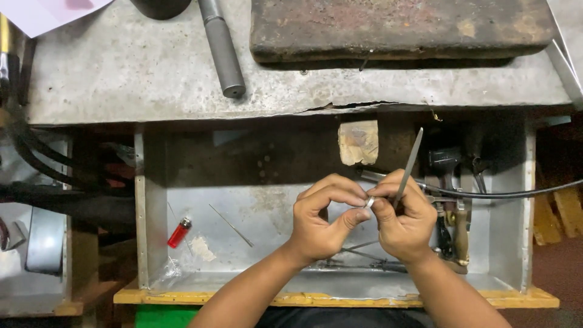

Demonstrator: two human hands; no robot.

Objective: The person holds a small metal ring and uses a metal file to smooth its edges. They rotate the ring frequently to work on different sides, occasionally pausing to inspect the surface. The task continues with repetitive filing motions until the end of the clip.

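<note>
Both of my hands meet over a metal-lined drawer tray (243,200). My left hand (322,218) pinches a small silver ring (369,201) between thumb and fingertips. My right hand (404,222) touches the same ring with its fingertips and also grips a thin metal file (410,164), which sticks up and away from me, tilted to the right.
A red lighter (180,232) and a thin wire (231,226) lie in the tray. Dark tools and pliers (452,231) crowd its right side. Above is a worn metal-covered bench (152,73) with a steel rod (221,48), a dark block (401,27) and a wooden peg (358,143). Cables (36,170) run at left.
</note>
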